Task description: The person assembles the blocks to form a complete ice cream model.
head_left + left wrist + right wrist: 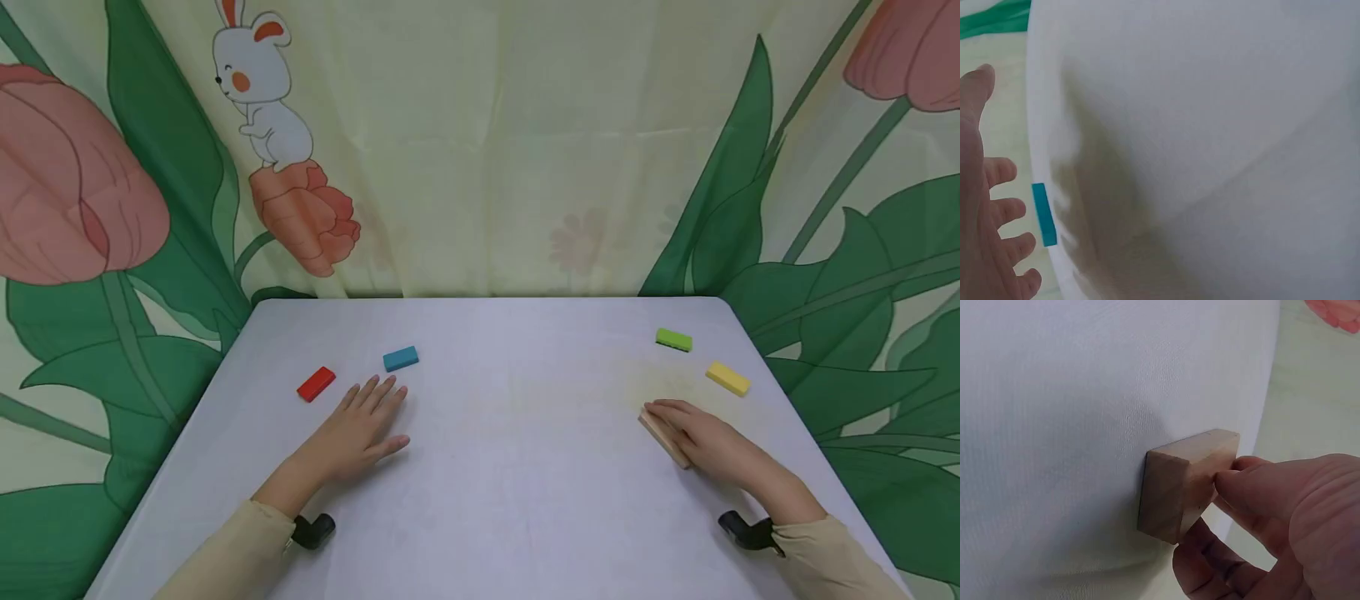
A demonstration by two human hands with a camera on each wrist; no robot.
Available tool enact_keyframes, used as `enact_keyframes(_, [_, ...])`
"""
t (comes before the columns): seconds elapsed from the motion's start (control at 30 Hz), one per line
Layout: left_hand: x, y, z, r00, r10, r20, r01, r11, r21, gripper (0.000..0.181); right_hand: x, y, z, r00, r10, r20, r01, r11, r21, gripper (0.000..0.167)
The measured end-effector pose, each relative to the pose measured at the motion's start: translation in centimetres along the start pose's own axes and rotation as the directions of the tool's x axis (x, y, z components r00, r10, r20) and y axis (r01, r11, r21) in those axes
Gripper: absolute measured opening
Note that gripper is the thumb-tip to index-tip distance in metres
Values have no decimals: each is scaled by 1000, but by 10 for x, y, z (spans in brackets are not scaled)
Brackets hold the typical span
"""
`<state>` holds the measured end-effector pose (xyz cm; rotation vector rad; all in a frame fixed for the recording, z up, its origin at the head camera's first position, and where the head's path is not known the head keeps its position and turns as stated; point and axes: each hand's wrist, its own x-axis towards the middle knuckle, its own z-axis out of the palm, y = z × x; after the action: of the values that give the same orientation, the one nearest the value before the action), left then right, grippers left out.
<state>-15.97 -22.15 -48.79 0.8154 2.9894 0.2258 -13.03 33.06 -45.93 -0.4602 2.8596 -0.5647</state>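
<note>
My right hand (708,442) grips a wooden block (663,437) with a dark bottom edge, at the right side of the table. In the right wrist view the thumb and fingers of the hand (1285,512) pinch the far part of the block (1172,481), which stands on the white cloth. My left hand (352,437) has its fingers spread over the table, holding nothing, just below a blue block (401,358) and a red block (316,384). In the left wrist view the blue block (1044,214) shows beyond the fingertips of the hand (988,212).
Beyond the right hand lie a yellow block (727,378) and a green block (673,339), near the right edge of the white table (495,500). Behind the table hangs a curtain (480,150) printed with flowers and a rabbit. Black wrist cameras sit at both sleeves.
</note>
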Motion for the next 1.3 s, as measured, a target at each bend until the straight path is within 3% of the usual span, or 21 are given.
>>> enact_keyframes(0.3, [22, -11, 0, 997, -69, 20, 70, 997, -40, 87, 1, -5, 7, 999, 30, -10, -30, 998, 53, 49])
enact_keyframes(0.53, [32, -14, 0, 995, -96, 36, 98, 994, -39, 88, 7, -19, 13, 999, 38, 2, -38, 996, 83, 47])
enact_keyframes(0.93, [45, -9, -3, 994, -96, 59, 100, 993, -64, 89, 18, -56, 30, 999, 41, 19, -44, 974, 222, 46])
enact_keyframes(1.3, [55, 0, 3, 997, -52, 63, 56, 996, -67, 90, 30, -86, 47, 998, -57, -14, 59, 971, 230, 44])
